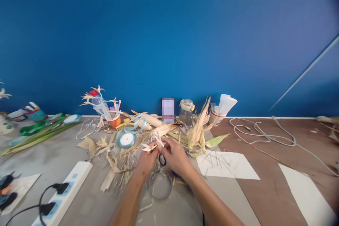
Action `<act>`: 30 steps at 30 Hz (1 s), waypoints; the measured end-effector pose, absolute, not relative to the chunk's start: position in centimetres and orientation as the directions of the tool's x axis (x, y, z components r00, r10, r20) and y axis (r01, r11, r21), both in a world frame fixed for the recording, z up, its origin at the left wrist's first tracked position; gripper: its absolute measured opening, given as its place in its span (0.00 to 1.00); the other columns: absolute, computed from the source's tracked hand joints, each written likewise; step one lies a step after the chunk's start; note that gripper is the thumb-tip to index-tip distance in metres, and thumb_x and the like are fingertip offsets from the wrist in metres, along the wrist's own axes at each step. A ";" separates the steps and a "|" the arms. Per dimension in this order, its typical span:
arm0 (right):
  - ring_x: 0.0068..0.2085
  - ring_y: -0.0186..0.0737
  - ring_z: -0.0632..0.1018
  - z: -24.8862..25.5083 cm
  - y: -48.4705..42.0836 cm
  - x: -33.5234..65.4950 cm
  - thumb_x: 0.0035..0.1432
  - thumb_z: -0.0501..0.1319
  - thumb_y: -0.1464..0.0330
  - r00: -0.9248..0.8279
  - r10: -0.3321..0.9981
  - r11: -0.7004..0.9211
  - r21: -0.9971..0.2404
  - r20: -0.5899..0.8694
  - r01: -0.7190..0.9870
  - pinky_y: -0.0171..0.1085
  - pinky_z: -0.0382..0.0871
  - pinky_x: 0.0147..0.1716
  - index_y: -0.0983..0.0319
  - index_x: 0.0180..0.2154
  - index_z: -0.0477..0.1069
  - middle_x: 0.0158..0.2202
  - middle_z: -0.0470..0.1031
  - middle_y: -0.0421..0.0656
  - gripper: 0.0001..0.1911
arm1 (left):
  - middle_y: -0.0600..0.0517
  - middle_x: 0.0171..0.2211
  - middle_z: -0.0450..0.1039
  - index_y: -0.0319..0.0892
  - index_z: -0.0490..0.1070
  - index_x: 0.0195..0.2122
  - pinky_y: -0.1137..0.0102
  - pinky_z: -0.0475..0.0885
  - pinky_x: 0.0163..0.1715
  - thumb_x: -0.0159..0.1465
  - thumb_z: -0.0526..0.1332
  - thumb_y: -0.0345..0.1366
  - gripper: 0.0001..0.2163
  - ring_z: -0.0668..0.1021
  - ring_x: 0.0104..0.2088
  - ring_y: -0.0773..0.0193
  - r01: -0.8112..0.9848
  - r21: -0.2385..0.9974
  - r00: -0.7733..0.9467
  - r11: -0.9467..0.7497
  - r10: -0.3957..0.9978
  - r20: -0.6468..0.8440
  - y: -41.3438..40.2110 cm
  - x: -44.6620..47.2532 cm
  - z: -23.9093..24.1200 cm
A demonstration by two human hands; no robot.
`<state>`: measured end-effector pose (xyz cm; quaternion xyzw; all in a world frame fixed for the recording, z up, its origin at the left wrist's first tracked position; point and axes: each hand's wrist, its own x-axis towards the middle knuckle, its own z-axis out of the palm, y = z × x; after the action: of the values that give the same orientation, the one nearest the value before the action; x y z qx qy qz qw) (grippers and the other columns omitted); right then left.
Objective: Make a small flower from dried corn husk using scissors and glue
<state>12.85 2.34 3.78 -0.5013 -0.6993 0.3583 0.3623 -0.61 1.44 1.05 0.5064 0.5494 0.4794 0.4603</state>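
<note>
My left hand [148,156] is closed on a pale strip of dried corn husk [148,147], whose pointed ends stick out past the fingers. Right beside it, my right hand [173,152] pinches a whitish husk bundle [157,137], and the fingertips of both hands meet around it. Just below the fingers shows a black loop [162,160], which looks like a scissors handle. A coil of thin wire [160,198] lies on the table between my forearms. Husk scraps and straw-like strips [127,169] are scattered to the left of my hands.
A ribbon spool [127,139], an orange cup [114,120] and husk flowers [98,90] stand back left. Behind my hands are a clear jar [186,111] and upright husks [198,132]. Wires lie on white paper [238,167] at right; a power strip [69,190] is front left.
</note>
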 end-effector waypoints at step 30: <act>0.27 0.33 0.71 5.6 2.0 14.4 0.50 0.59 0.68 -0.561 0.826 0.225 -0.948 0.061 0.228 0.29 0.63 0.26 0.63 0.29 0.74 0.24 0.72 0.38 0.07 | 0.51 0.21 0.67 0.38 0.74 0.32 0.73 0.55 0.19 0.55 0.62 0.47 0.15 0.64 0.18 0.71 0.022 0.947 0.778 0.322 0.589 -0.219 -0.8 -1.5 2.1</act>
<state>14.43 2.02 5.61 -0.3635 -0.7244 0.5056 0.2957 -1.46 -0.77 2.12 0.5520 0.2771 0.1855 0.7643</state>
